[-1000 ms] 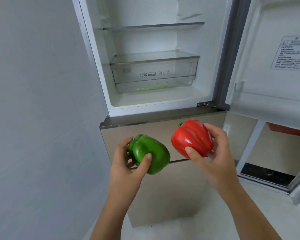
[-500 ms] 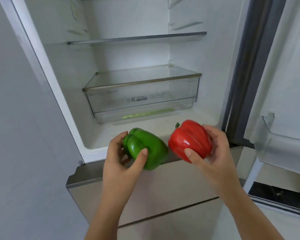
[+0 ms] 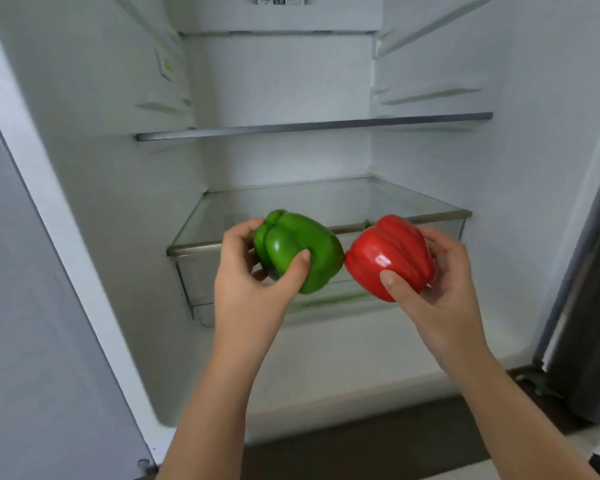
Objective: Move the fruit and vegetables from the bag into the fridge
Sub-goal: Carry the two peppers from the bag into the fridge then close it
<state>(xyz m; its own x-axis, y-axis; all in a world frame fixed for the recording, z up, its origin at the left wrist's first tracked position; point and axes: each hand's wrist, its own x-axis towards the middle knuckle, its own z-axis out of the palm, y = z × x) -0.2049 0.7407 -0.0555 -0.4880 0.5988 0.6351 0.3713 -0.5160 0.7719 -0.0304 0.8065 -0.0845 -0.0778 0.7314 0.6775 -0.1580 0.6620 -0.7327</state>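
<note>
My left hand (image 3: 253, 282) grips a green bell pepper (image 3: 297, 249), and my right hand (image 3: 433, 292) grips a red bell pepper (image 3: 390, 254). Both peppers hover side by side, almost touching, inside the open fridge (image 3: 118, 202), right in front of the clear crisper drawer (image 3: 201, 289) and level with its glass lid (image 3: 326, 206). Something long and green lies inside the drawer, mostly hidden behind the peppers. The bag is out of view.
A glass shelf (image 3: 312, 126) spans the fridge above the drawer lid. The white fridge floor (image 3: 343, 355) lies below my wrists. The dark hinge edge of the open door (image 3: 589, 306) stands at right, a grey wall (image 3: 21, 341) at left.
Both hands have carried the peppers up and forward, from in front of the lower freezer front into the fridge compartment. The view has closed in on the fridge interior.
</note>
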